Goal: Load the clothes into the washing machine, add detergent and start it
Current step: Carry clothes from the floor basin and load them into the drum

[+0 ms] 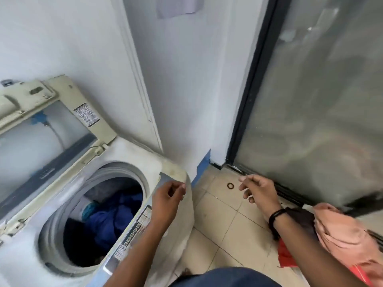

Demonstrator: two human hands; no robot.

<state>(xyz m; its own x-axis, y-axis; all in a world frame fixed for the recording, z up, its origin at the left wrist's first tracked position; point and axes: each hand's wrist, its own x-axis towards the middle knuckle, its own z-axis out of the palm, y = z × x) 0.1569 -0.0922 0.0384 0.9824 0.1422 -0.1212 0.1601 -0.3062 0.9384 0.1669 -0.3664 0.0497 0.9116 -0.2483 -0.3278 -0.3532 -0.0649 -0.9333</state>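
Head view: illegible label (87, 117) on washing machine's (145, 156) raised lid (68, 94).

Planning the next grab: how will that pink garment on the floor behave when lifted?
The pink garment lies crumpled in soft folds, so it will probably hang floppy. It looks thin, likely light. It overlaps dark and red clothes, which might drag along.

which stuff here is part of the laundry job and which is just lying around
Part of the job:
washing machine, lid up
blue clothes in the drum
pink garment and red cloth heaped on the floor
left hand, right hand, both empty

Just lying about:
small ring on the floor tiles
glass door
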